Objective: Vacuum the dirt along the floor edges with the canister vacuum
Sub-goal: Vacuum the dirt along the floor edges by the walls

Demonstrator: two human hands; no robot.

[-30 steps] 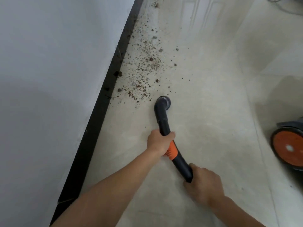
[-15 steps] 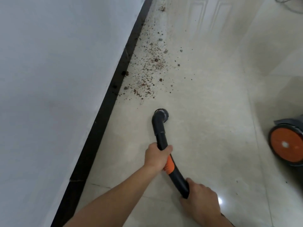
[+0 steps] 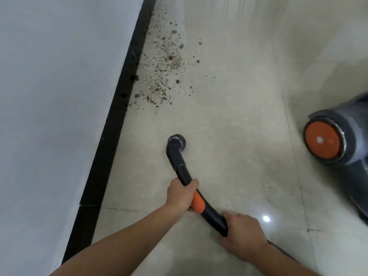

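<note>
1. Fingers [image 3: 192,184] of the left hand [image 3: 181,196] curl tightly round the smooth black plastic wand [image 3: 180,166], just above its ribbed orange collar [image 3: 198,203].
2. The right hand [image 3: 243,234] grips the wand's lower end with its fingers wrapped closed. A thin corrugated hose [image 3: 282,250] runs out past the wrist.
3. The wand curves through an elbow to a round nozzle [image 3: 176,140], low over the glossy pale tile floor [image 3: 229,108]. Whether it touches the floor cannot be told.
4. Gritty brown dirt [image 3: 163,64] with small grey pebbles lies along the floor's left edge against the matte black skirting [image 3: 111,136], apart from the nozzle.
5. The canister vacuum [image 3: 346,136], grey and rounded with a flat orange disc wheel [image 3: 322,140], stands at the floor's right side, slightly blurred.
</note>
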